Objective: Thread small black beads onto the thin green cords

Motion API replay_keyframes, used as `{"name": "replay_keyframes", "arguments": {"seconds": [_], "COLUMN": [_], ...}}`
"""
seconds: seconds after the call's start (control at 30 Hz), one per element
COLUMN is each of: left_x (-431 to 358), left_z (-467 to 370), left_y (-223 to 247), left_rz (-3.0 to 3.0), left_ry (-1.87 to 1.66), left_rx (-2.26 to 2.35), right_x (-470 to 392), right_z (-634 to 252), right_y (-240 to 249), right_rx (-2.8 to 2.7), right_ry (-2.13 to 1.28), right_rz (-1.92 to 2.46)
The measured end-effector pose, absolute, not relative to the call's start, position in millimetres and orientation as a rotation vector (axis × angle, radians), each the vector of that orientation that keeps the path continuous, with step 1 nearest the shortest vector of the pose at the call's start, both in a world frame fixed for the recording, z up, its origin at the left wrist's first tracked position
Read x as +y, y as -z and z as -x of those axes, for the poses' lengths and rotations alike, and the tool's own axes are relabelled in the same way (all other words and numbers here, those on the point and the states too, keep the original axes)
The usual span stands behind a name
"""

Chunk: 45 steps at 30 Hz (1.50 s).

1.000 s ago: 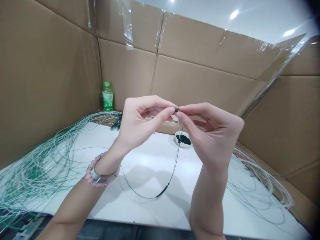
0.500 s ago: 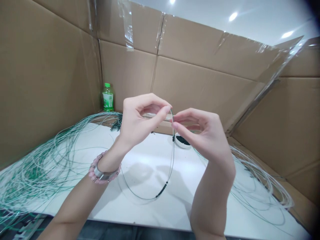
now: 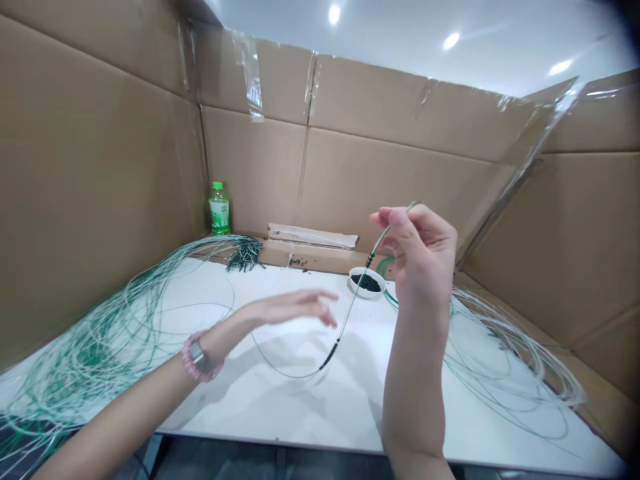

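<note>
Pinched in the fingertips of my right hand [image 3: 423, 247] is the upper end of a thin pale-green cord [image 3: 353, 303]. Small black beads [image 3: 369, 260] sit in a short cluster below those fingers, and a longer row of black beads [image 3: 329, 355] lies lower on the cord. From there the cord curves left, passing behind my left hand [image 3: 300, 308]. That hand is slightly blurred, hovers over the white table with fingers stretched out, and holds nothing. Behind the cord stands a white bowl [image 3: 383, 283] of tiny black beads.
A large tangle of green and white cords [image 3: 100, 340] covers the left side, its dark ends [image 3: 245, 253] bunched at the back. More looped cords [image 3: 530, 360] lie at right. A green-capped bottle [image 3: 219, 210] stands in the back left corner. Cardboard walls [image 3: 400, 167] enclose the table [image 3: 280, 417].
My left hand has let go of the cord and dropped lower, its fingers opening out. My right hand has moved right and turned upward, drawing the cord's upper end along at a slant.
</note>
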<state>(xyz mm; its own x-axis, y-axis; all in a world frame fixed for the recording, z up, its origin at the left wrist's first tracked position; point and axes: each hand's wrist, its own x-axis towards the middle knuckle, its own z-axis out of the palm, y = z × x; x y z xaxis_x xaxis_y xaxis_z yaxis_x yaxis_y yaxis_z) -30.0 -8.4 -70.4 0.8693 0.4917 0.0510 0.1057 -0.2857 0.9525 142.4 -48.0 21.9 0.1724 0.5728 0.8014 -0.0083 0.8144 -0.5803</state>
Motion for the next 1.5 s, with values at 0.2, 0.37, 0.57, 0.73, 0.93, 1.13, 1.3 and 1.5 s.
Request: {"name": "replay_keyframes", "arguments": {"seconds": [0.2,0.37,0.57,0.73,0.93,1.13,1.3,1.5], "left_x": [-45.0,-53.0,-52.7,-59.5,-65.8,-72.3,-73.1,-70.3], "left_z": [53.2,91.8,122.9,125.0,122.9,127.4,136.4,152.1], "left_y": [132.2,131.5,144.0,143.4,140.5,143.1,144.9,144.1], "left_rz": [-1.74,-1.958,-2.162,-2.224,-2.25,-2.241,-2.193,-2.177], "left_ry": [-0.095,-0.26,-0.306,-0.244,-0.197,-0.173,-0.16,-0.101], "left_rx": [0.61,0.831,1.014,1.019,1.004,1.002,1.001,0.979], "right_x": [-27.5,-49.5,-108.1,-124.5,-115.2,-103.4,-103.7,-100.0], "right_z": [-179.8,-245.7,-294.7,-244.0,-87.1,-61.5,-78.1,-111.1], "right_y": [-20.8,43.7,127.3,129.1,145.8,171.4,178.6,182.0], "right_rx": [-1.168,-1.243,-1.628,-1.745,-2.377,-2.571,-2.519,-2.419], "right_ry": [-0.44,-0.509,-0.561,-0.191,-0.174,-0.115,-0.113,-0.171], "right_rz": [0.606,0.954,1.395,1.474,1.082,1.115,1.196,1.159]}}
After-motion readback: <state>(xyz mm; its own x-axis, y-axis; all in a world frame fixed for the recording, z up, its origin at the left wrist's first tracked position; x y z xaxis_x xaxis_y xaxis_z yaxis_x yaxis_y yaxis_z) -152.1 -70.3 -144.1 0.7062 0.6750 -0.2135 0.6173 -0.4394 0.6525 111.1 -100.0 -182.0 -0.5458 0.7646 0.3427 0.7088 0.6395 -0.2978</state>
